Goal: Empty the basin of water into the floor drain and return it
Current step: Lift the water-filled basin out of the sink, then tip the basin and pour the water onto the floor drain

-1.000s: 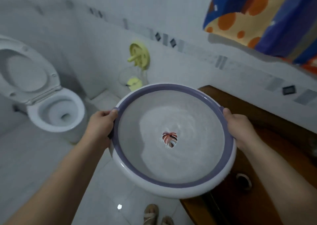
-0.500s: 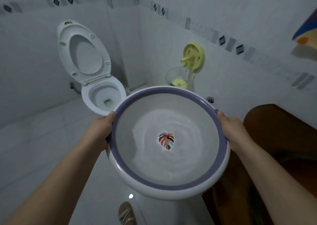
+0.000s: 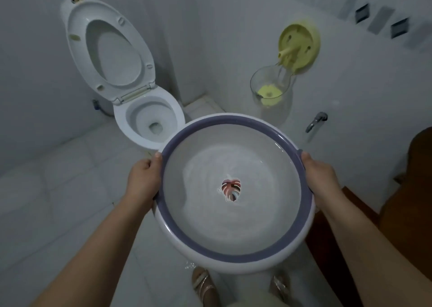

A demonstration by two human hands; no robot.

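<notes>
Now, status:
change: basin [image 3: 233,257] is carried off the wooden counter [image 3: 416,189], toward the toilet [image 3: 149,117]
grip: rim is clasped by left hand [image 3: 142,180] and right hand [image 3: 322,180]
water: unspilled
drain: not seen yet

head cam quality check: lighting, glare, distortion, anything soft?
Head view: dim, flat, bluish light with no hard shadows; mild glare on the rippling water in the basin, so the leaf sticker looks warped; wide-angle bowing stretches the forearms and bends the wall tiles; the toilet and the yellow wall holder are slightly soft; left hand and right hand are reasonably sharp.
</notes>
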